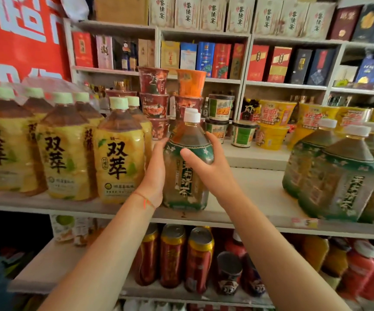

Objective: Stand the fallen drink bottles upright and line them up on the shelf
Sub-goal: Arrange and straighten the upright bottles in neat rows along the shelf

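- Your left hand [153, 173] lies flat against the left side of the green bottle [186, 167], fingers straight and pointing up, pressing it.
- Your right hand [206, 162] grasps the same bottle at its shoulder, thumb across the front of the label, fingers curled round the right side.
- The green bottle stands upright on the shelf [253, 189], near the front edge, white cap on top.
- Just to its left stand the yellow bottles [118, 151], upright in rows, pale green caps; your left hand sits between the nearest one and the green bottle.
- Well apart on the right stands a group of green bottles [338, 176] of the same kind, upright, with bare shelf between them and the one you hold.
- Behind it you see stacked noodle cups [153, 99].
- On the shelf below stand red cans [172, 254] with gold rims.
- A red string [144, 198] circles your left wrist.
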A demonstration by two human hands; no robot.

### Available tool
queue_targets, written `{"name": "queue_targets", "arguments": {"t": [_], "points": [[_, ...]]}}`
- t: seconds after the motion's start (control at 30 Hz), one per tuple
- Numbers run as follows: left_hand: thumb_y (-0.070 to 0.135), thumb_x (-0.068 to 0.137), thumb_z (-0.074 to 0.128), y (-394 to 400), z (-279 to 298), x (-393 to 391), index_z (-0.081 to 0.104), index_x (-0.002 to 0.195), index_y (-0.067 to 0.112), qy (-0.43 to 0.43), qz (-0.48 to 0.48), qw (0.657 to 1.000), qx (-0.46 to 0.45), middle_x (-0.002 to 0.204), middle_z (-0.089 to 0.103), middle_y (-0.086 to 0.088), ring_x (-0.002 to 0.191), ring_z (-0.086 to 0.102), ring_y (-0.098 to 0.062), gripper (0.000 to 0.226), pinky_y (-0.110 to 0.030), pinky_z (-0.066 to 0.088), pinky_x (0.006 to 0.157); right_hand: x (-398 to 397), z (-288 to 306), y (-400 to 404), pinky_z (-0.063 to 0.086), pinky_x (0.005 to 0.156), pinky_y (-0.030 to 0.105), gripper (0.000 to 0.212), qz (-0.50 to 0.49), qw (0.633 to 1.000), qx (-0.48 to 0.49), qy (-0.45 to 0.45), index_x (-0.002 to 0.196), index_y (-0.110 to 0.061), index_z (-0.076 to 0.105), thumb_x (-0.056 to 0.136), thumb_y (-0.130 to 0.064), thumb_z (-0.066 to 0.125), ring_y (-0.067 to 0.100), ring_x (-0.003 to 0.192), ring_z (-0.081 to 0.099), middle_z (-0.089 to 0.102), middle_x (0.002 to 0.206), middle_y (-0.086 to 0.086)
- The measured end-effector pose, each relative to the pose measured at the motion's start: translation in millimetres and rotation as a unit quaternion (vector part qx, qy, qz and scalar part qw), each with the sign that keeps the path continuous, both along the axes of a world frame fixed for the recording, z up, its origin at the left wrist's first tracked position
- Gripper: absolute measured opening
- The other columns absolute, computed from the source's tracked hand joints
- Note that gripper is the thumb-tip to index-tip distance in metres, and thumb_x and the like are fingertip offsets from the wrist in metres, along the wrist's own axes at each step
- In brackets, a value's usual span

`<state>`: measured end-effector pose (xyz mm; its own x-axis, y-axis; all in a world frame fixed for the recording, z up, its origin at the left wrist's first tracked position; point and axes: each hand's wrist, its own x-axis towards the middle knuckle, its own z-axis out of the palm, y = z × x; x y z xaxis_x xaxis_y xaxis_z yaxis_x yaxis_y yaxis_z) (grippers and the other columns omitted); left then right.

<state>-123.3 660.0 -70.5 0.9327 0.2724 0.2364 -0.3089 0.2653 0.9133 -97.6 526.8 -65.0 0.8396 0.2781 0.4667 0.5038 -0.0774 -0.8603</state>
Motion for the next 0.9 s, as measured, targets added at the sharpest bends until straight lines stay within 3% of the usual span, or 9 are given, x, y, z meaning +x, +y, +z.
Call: {"name": "queue_targets", "arguments": {"t": [0.17, 0.27, 0.37, 0.47, 0.57, 0.67, 0.77, 0.83, 0.9], "points": [[0.062, 0.097, 0.032, -13.8, -0.4, 2.5, 0.078, 0.103, 0.038, 0.008, -0.042, 0.999, 0.001, 0.107, 0.078, -0.001, 0.099, 0.074, -0.017, 0.052, -0.034, 0.059, 0.076, 5.1, 0.2, -12.9, 0.054, 0.093, 0.025, 0.106, -0.020, 1.000, 0.007, -0.004, 0.150, -0.039, 0.032, 0.060, -0.074, 0.077, -0.010, 0.108, 0.061, 0.056, 0.123, -0.030], [0.062, 0.098, 0.031, -28.7, -1.5, 6.2, 0.077, 0.108, 0.036, 0.008, -0.055, 0.998, -0.009, 0.111, 0.077, -0.002, 0.103, 0.073, -0.019, 0.054, -0.036, 0.058, 0.080, 8.4, -0.3, -29.2, 0.053, 0.093, 0.024, 0.103, -0.018, 1.000, -0.002, -0.004, 0.149, -0.041, 0.032, 0.062, -0.074, 0.076, -0.007, 0.111, 0.060, 0.056, 0.129, -0.025], [0.061, 0.098, 0.032, -50.2, -1.3, 11.2, 0.075, 0.116, 0.030, 0.008, -0.072, 0.997, -0.020, 0.115, 0.075, -0.006, 0.108, 0.071, -0.023, 0.056, -0.042, 0.056, 0.089, 12.1, 0.8, -52.0, 0.050, 0.077, 0.009, 0.098, -0.019, 1.000, -0.002, -0.003, 0.146, -0.043, 0.033, 0.064, -0.075, 0.075, -0.018, 0.103, 0.058, 0.057, 0.119, -0.035], [0.059, 0.099, 0.030, -76.5, 0.3, 16.1, 0.077, 0.111, 0.030, 0.005, -0.095, 0.995, -0.019, 0.113, 0.076, -0.006, 0.104, 0.073, -0.021, 0.056, -0.035, 0.059, 0.077, 15.9, 3.1, -78.7, 0.047, 0.071, 0.002, 0.097, -0.025, 1.000, -0.008, -0.007, 0.146, -0.042, 0.032, 0.064, -0.074, 0.074, -0.024, 0.099, 0.055, 0.054, 0.119, -0.036], [0.058, 0.100, 0.028, -106.2, 1.5, 22.0, 0.078, 0.106, 0.032, 0.005, -0.114, 0.993, -0.014, 0.112, 0.076, -0.005, 0.102, 0.074, -0.019, 0.057, -0.032, 0.060, 0.072, 20.8, 3.9, -109.3, 0.050, 0.080, 0.008, 0.102, -0.033, 0.999, -0.008, -0.014, 0.150, -0.036, 0.033, 0.064, -0.073, 0.074, -0.017, 0.106, 0.058, 0.055, 0.126, -0.029], [0.059, 0.100, 0.028, -132.8, 0.9, 27.8, 0.078, 0.109, 0.029, 0.011, -0.129, 0.991, -0.016, 0.113, 0.076, -0.007, 0.103, 0.073, -0.022, 0.059, -0.036, 0.058, 0.077, 20.0, 4.2, -138.0, 0.051, 0.097, 0.025, 0.103, -0.050, 0.998, -0.023, -0.011, 0.150, -0.039, 0.031, 0.063, -0.077, 0.071, -0.007, 0.116, 0.057, 0.054, 0.134, -0.023], [0.060, 0.099, 0.030, -156.5, 0.0, 32.4, 0.077, 0.113, 0.025, 0.010, -0.149, 0.988, -0.030, 0.114, 0.075, -0.010, 0.099, 0.074, -0.023, 0.060, -0.035, 0.060, 0.071, 14.2, 6.6, -161.8, 0.048, 0.107, 0.038, 0.096, -0.089, 0.994, -0.041, -0.037, 0.151, -0.040, 0.027, 0.071, -0.076, 0.066, 0.006, 0.129, 0.052, 0.047, 0.147, -0.014], [0.061, 0.099, 0.030, -169.4, 0.4, 34.8, 0.077, 0.113, 0.025, 0.006, -0.159, 0.987, -0.034, 0.110, 0.076, -0.009, 0.095, 0.075, -0.022, 0.060, -0.034, 0.060, 0.068, 8.3, 9.3, -170.4, 0.044, 0.110, 0.033, 0.090, -0.120, 0.986, -0.070, -0.089, 0.154, -0.040, 0.020, 0.081, -0.070, 0.063, 0.006, 0.137, 0.043, 0.038, 0.155, -0.012], [0.060, 0.098, 0.031, -178.2, 1.4, 36.0, 0.077, 0.109, 0.025, -0.002, -0.157, 0.987, -0.028, 0.105, 0.077, -0.007, 0.091, 0.075, -0.019, 0.059, -0.032, 0.059, 0.064, 0.1, 11.9, -173.1, 0.033, 0.105, 0.014, 0.088, -0.167, 0.960, -0.135, -0.178, 0.156, -0.034, 0.015, 0.088, -0.063, 0.061, 0.002, 0.139, 0.033, 0.035, 0.157, -0.009]]}}
